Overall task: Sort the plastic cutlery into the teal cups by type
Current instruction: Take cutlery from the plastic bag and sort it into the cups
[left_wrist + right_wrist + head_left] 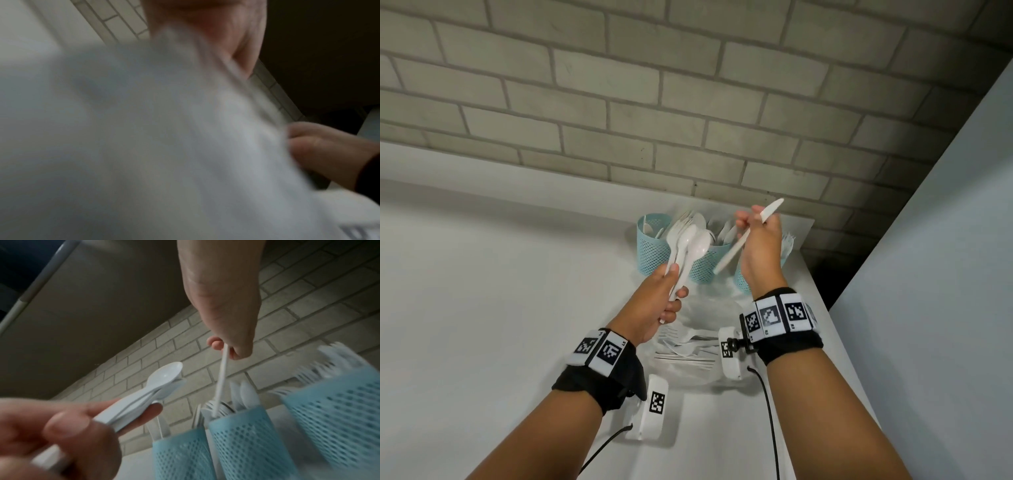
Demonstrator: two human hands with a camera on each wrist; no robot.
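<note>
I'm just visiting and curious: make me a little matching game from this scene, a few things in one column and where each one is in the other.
Things:
1. bundle of spoons
2. knife
3. teal cups
4. loose cutlery pile

Places:
A. lying on the white counter between the wrists
B. gripped in the left hand
C. standing at the brick wall, already holding cutlery
D. pinched in the right hand

Pairs: 1-B, 2-D, 3-C, 4-A
</note>
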